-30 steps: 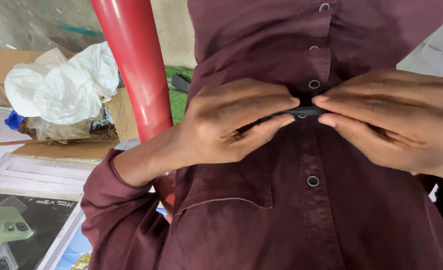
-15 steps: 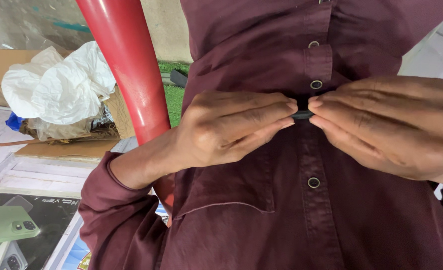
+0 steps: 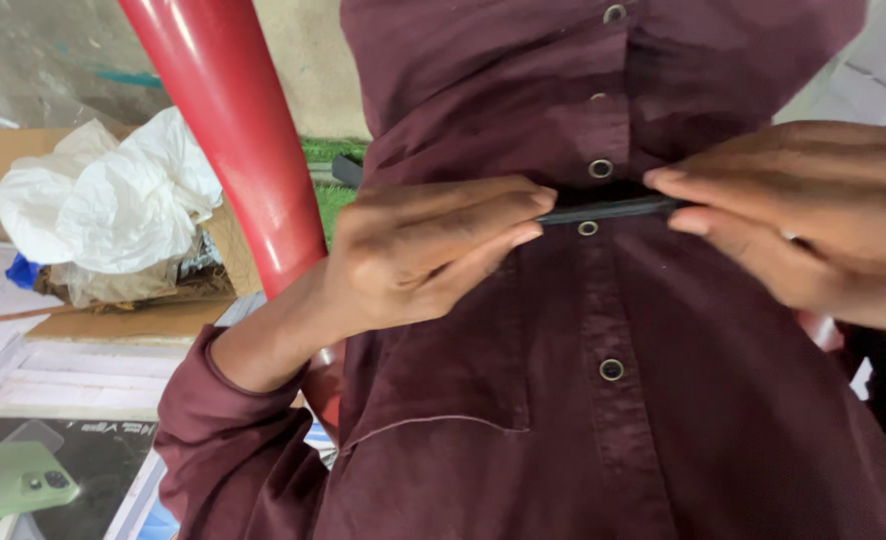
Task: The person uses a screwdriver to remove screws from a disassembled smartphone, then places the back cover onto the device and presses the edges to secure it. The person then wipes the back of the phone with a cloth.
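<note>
While the head view was examined, a thin dark strip-like object [image 3: 608, 210] was seen pinched at its two ends, level across the front of a maroon shirt [image 3: 563, 420]. Left hand [image 3: 418, 255]: fingertips closed on the strip's near-left end. Right hand [image 3: 813, 225]: fingertips closed on the opposite end. Compared with the frame half a second earlier, the hands had been drawn apart; then the fingertips almost met and only a short dark piece showed between them, whereas now a longer length of strip was exposed between the grips. This was judged as the object being stretched or slid open; which one could not be told. Just above and below the held span, shirt snaps [image 3: 600, 168] were noted. Well to the left of the left grip, a red post [image 3: 233, 140] and white crumpled plastic [image 3: 103, 195] in a cardboard box were recorded.
</note>
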